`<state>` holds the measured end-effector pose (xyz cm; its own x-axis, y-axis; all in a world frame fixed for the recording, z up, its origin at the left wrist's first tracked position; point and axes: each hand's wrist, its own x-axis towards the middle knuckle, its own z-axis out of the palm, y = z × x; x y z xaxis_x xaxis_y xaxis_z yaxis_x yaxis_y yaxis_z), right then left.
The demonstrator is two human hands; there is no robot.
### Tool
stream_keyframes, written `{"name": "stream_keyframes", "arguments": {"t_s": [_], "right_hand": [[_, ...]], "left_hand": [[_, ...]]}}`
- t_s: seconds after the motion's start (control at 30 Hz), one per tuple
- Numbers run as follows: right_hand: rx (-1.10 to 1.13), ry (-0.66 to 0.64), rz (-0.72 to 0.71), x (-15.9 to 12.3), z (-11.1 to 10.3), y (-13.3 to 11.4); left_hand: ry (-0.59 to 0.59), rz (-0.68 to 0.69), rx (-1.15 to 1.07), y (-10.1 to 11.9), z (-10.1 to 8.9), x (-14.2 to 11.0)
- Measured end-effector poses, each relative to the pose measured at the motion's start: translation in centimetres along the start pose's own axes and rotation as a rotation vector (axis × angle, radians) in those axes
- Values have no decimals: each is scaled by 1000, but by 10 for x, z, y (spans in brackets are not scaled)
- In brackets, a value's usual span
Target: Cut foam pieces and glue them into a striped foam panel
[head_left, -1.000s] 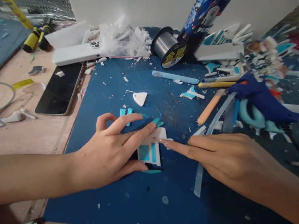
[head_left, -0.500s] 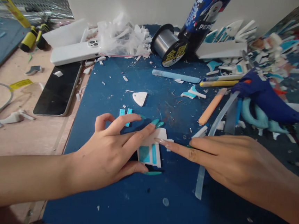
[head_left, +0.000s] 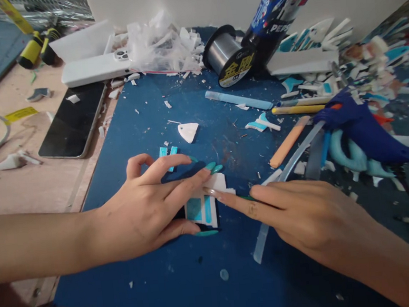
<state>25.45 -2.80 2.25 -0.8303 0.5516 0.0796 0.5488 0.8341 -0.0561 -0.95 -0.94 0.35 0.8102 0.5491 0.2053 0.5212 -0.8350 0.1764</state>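
My left hand lies flat with spread fingers on a small white card piece with teal patches, pressing it onto the blue cutting mat. My right hand points its index finger onto the top right part of the same piece; the other fingers are curled, and a clear glue stick runs under them. Whether those curled fingers hold anything is hidden.
A blue glue gun lies at the right beside teal foam shapes. A wire spool, a blue can, a white shred pile, an orange stick, pens, scraps. A black phone rests left of the mat.
My right index finger has slid a little left, further onto the piece. My left hand keeps its place on it. The view has shifted slightly.
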Motion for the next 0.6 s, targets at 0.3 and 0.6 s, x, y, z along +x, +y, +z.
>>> {"name": "stream_keyframes", "arguments": {"t_s": [0.3,0.6], "right_hand": [[-65,-53,-25,-4,-3,7],[-5,-67,-9,-1,-4,6]], "left_hand": [[-25,-13,-8,1,0,0],[-29,-5,3,1,-2,1]]}}
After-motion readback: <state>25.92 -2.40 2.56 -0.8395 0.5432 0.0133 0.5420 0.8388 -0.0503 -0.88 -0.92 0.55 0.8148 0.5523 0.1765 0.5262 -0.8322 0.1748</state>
